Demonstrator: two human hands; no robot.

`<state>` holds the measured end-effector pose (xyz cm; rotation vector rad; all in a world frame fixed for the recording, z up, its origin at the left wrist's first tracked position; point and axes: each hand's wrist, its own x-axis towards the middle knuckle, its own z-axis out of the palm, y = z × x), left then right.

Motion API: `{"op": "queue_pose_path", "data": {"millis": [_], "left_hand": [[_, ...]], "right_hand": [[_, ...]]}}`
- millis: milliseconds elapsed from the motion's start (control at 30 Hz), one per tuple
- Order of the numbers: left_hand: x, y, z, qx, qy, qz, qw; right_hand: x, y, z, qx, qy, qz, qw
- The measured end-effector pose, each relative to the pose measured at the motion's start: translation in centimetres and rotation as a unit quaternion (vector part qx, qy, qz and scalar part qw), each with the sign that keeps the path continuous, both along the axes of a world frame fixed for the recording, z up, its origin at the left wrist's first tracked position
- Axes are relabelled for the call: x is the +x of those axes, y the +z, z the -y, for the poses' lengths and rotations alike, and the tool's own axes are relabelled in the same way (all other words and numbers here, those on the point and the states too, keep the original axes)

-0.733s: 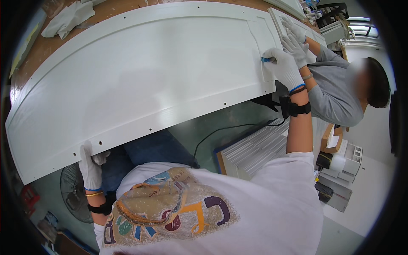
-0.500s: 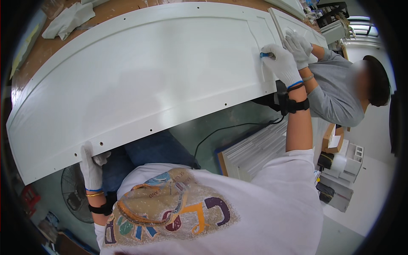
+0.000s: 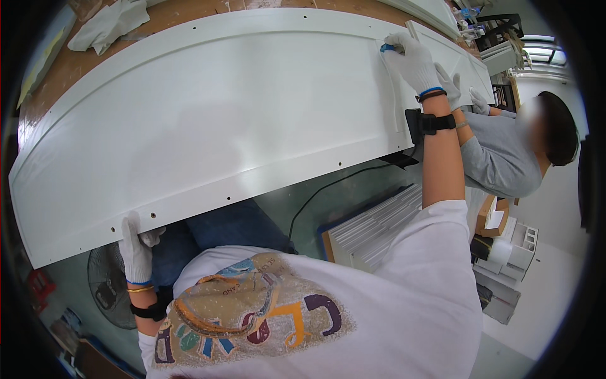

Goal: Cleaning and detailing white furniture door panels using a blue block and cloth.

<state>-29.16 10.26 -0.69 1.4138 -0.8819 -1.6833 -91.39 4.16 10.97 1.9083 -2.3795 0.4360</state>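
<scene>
A long white panel with a raised border and small holes along its edges lies across the workbench, its near edge by my body. My gloved left hand grips that near edge at the left, thumb on top and fingers partly hidden below. Toward the far right end, my gloved right hand pinches a small blue piece against the inner edge of the border. Its exact kind does not show.
A co-worker in grey handles another white panel at the right. A white cloth lies on the brown bench. Below are a fan, a black cable and a stack of white strips.
My right hand has moved away from me along the border with the blue piece. My left hand stays on the edge. The co-worker's hands have moved apart.
</scene>
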Motion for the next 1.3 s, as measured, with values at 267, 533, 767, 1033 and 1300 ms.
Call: {"op": "queue_pose_path", "data": {"millis": [267, 533, 767, 1033, 1300], "left_hand": [[-0.3, 0.4, 0.0, -0.006, 0.003, 0.022, 1.0], [-0.2, 0.7, 0.5, 0.012, -0.025, 0.021, 0.999], [-0.7, 1.0, 0.2, 0.004, -0.02, 0.014, 1.0], [-0.5, 0.7, 0.4, 0.005, -0.011, 0.025, 1.0], [-1.3, 1.6, 0.3, 0.013, -0.002, 0.049, 0.999]], "right_hand": [[0.1, 0.3, 0.7, 0.044, 0.051, 0.018, 0.998], [-0.2, 0.7, -2.6, 0.079, 0.028, 0.023, 0.996], [0.7, 0.6, -2.5, 0.048, -0.01, 0.043, 0.998], [0.5, 0.7, -2.6, 0.083, -0.009, 0.017, 0.996], [0.6, -0.4, -1.5, 0.02, 0.039, 0.022, 0.999]]}}
